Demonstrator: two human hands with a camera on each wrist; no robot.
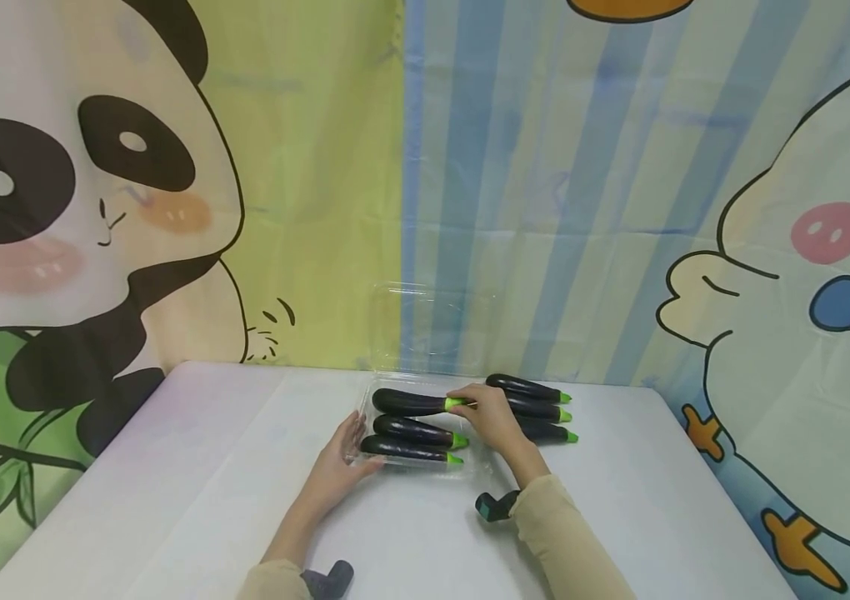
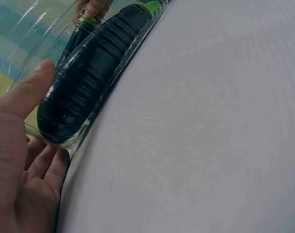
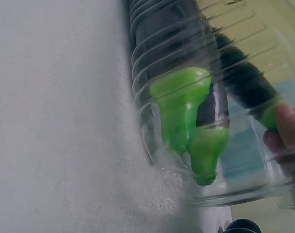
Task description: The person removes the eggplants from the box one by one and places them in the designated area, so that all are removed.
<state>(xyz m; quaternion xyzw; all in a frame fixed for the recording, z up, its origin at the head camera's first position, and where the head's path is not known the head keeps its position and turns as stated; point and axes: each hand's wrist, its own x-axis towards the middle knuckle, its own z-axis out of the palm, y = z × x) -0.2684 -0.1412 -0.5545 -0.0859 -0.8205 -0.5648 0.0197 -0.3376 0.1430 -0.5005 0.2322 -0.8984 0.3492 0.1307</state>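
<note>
Eggplant (image 1: 408,403) | pinched, right grip (image 1: 490,413) | clear box (image 3: 235,196) | held, left grip (image 1: 342,461)

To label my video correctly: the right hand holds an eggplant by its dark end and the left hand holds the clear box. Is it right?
Not quite: the head view shows the right hand gripping the eggplant by its green end. The left hand does hold the clear box.

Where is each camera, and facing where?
Head: on the head, facing forward-down at eggplants and clear container; left hand, right hand, sleeves show.
Left wrist: worn there, facing the container's left end; left hand close, right fingers beyond.
Right wrist: worn there, facing container's right end; right hand at edge.
Both wrist views share the right hand.
</note>
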